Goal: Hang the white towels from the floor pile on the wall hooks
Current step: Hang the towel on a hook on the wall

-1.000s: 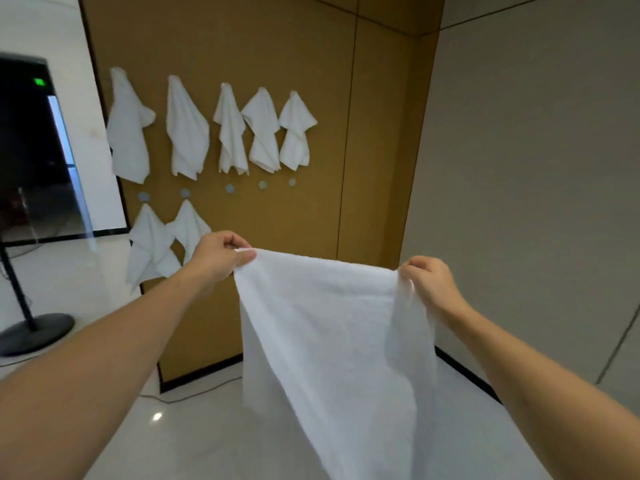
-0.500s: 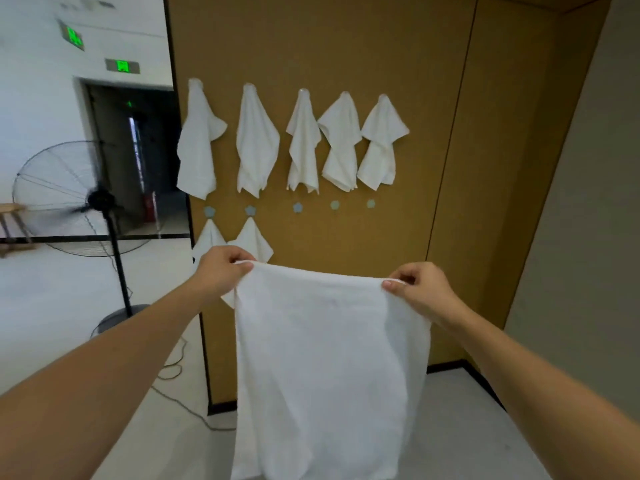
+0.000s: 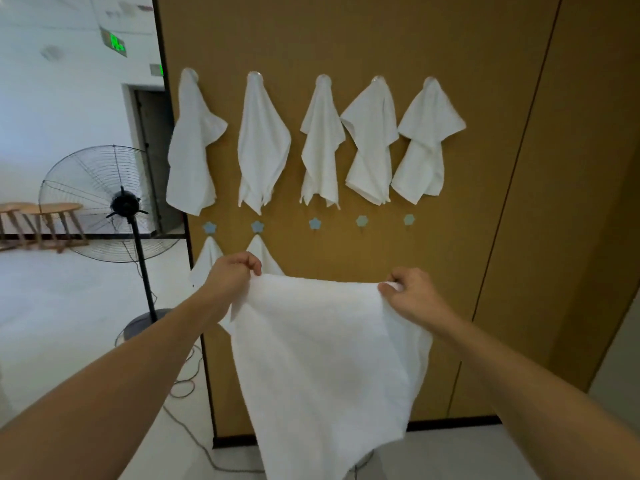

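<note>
Closer now, wall panel swung square; left hand (image 3: 232, 279) and right hand (image 3: 412, 293) each pinch a top corner of the limp white terry towel (image 3: 329, 368); soft, light, best hooked near a corner.

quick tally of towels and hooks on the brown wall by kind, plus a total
White towels hanging in the top row: 5
White towels hanging in the lower row: 2
White towel held spread between the left hand and the right hand, at: 1
Bare blue flower-shaped hooks in the lower row: 3
Total: 8 towels and 3 bare hooks, 11 things
</note>
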Tool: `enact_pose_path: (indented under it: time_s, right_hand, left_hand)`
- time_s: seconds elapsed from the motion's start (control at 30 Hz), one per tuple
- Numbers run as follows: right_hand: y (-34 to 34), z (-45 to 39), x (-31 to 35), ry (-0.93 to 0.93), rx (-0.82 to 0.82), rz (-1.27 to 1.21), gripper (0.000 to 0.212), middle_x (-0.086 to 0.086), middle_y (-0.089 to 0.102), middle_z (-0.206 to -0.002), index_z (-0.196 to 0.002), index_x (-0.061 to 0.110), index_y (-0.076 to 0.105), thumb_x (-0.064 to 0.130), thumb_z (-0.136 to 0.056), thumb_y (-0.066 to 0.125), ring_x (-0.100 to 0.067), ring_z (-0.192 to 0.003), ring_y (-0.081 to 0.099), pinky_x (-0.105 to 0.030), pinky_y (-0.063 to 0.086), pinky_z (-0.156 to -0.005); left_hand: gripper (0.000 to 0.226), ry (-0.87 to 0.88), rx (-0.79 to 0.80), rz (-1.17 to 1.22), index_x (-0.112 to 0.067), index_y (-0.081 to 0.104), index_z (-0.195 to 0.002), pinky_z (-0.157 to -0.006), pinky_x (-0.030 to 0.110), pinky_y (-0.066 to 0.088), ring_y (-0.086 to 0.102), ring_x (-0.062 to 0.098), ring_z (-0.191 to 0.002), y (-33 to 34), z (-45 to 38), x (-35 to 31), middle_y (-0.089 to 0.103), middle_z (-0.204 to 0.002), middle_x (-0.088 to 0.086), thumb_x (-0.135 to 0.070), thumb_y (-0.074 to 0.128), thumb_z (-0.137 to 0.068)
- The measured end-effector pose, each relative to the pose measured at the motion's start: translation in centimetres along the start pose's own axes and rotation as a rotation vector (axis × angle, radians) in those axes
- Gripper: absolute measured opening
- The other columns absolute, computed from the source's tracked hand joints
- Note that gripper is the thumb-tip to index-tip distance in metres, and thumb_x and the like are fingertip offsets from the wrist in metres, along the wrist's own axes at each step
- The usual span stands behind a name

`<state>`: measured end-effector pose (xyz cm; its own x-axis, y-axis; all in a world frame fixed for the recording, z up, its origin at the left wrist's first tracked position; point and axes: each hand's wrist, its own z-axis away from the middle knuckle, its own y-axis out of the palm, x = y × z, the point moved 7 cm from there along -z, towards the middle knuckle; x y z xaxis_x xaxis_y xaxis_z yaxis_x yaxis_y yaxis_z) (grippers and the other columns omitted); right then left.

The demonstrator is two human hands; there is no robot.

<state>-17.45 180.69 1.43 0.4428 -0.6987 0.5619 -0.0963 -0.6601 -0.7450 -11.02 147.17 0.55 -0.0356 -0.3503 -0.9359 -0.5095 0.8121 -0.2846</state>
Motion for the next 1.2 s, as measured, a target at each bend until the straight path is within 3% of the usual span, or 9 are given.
enact_pose_path:
  time_s: [0.13, 0.2, 0.3, 0.37, 0.47, 0.7, 0.93, 1.07, 1.2]
  right_hand:
    - [2.6, -7.0, -2.8, -0.003, -0.015, -0.04, 0.027, -0.02, 0.063, -0.077, -0.075, 0.002, 0.059, 0.025, -0.088, 0.061, -0.022, -0.066, 0.054, -0.039, 0.047, -0.061]
    - [4.1, -10.7, -3.6, -0.022, -0.021, -0.081, 0.029, -0.018, 0.064, -0.077, -0.074, 0.006, 0.06, 0.032, -0.085, 0.067, -0.023, -0.067, 0.057, -0.037, 0.047, -0.061]
    - [6.2, -16.5, -4.3, -0.015, -0.033, -0.149, 0.049, -0.013, 0.064, -0.074, -0.07, 0.01, 0.06, 0.055, -0.071, 0.078, -0.023, -0.066, 0.059, -0.037, 0.048, -0.062]
    - [7.9, -20.3, -4.7, -0.017, -0.038, -0.154, 0.062, -0.012, 0.058, -0.066, -0.066, 0.006, 0.056, 0.064, -0.064, 0.079, -0.021, -0.06, 0.053, -0.034, 0.043, -0.06]
    - [11.0, -25.5, -5.7, -0.009, -0.066, -0.073, 0.053, 0.007, 0.048, -0.055, -0.056, 0.019, 0.049, 0.062, -0.067, 0.077, -0.01, -0.057, 0.049, -0.03, 0.04, -0.059]
    - [16.6, -35.9, -6.9, -0.078, -0.174, 0.157, 0.034, 0.015, 0.049, -0.058, -0.065, 0.03, 0.049, 0.051, -0.088, 0.063, -0.005, -0.057, 0.048, -0.017, 0.025, -0.052]
    - [21.8, -46.2, -10.2, -0.137, -0.294, 0.108, 0.03, -0.004, 0.074, -0.095, -0.101, 0.018, 0.076, 0.042, -0.09, 0.063, -0.022, -0.088, 0.068, -0.033, 0.052, -0.085]
    - [25.1, -47.8, -11.8, -0.196, -0.45, -0.019, 0.036, -0.009, 0.061, -0.054, -0.059, 0.01, 0.061, 0.029, -0.09, 0.062, -0.018, -0.048, 0.055, -0.028, 0.048, -0.052]
    - [28.5, -46.6, -13.2, -0.244, -0.493, -0.115, 0.041, -0.004, 0.046, -0.044, -0.052, 0.011, 0.054, 0.023, -0.09, 0.06, -0.014, -0.039, 0.037, -0.024, 0.036, -0.041]
  left_hand:
    - [0.009, -0.069, 0.222, 0.028, -0.026, 0.073, -0.072, -0.08, 0.035, 0.048, 0.061, 0.023, -0.093, 3.5, -6.9, 2.1, 0.068, -0.092, -0.003, -0.03, 0.065, -0.069]
    - [0.028, -0.011, 0.29, -0.091, -0.029, 0.077, -0.087, -0.09, 0.036, 0.05, 0.064, 0.019, -0.098, 5.1, -10.8, 2.9, 0.07, -0.101, -0.005, -0.049, 0.081, -0.068]
    - [0.06, 0.023, 0.24, -0.2, -0.021, 0.075, -0.09, -0.078, 0.027, 0.048, 0.062, 0.01, -0.091, 6.7, -16.6, 4.1, 0.067, -0.094, -0.012, -0.066, 0.084, -0.05]
    - [0.063, 0.036, 0.178, -0.245, -0.019, 0.072, -0.089, -0.078, 0.026, 0.046, 0.06, 0.01, -0.091, 7.5, -20.6, 5.3, 0.062, -0.091, -0.017, -0.068, 0.083, -0.05]
    - [0.06, 0.089, 0.07, -0.392, -0.022, 0.072, -0.094, -0.088, 0.03, 0.046, 0.059, 0.013, -0.097, 8.6, -26.2, 6.8, 0.062, -0.093, -0.014, -0.07, 0.079, -0.058]
    - [0.038, 0.253, -0.146, -0.591, -0.022, 0.074, -0.09, -0.079, 0.029, 0.049, 0.066, 0.021, -0.088, 12.1, -35.5, 7.8, 0.071, -0.088, -0.003, -0.058, 0.067, -0.08]
    - [0.032, 0.261, -0.319, -0.752, -0.021, 0.074, -0.086, -0.066, 0.031, 0.053, 0.065, 0.023, -0.072, 16.0, -42.7, 8.7, 0.069, -0.075, 0.002, -0.051, 0.062, -0.087]
    - [0.024, 0.351, -0.359, -0.819, -0.016, 0.069, -0.068, -0.048, 0.02, 0.03, 0.059, 0.024, -0.049, 18.9, -44.2, 9.7, 0.065, -0.058, 0.004, -0.032, 0.068, -0.085]
    - [0.021, 0.393, -0.354, -0.839, -0.009, 0.064, -0.06, -0.045, 0.02, 0.03, 0.051, 0.025, -0.036, 21.2, -43.5, 12.5, 0.057, -0.047, 0.007, -0.015, 0.076, -0.076]
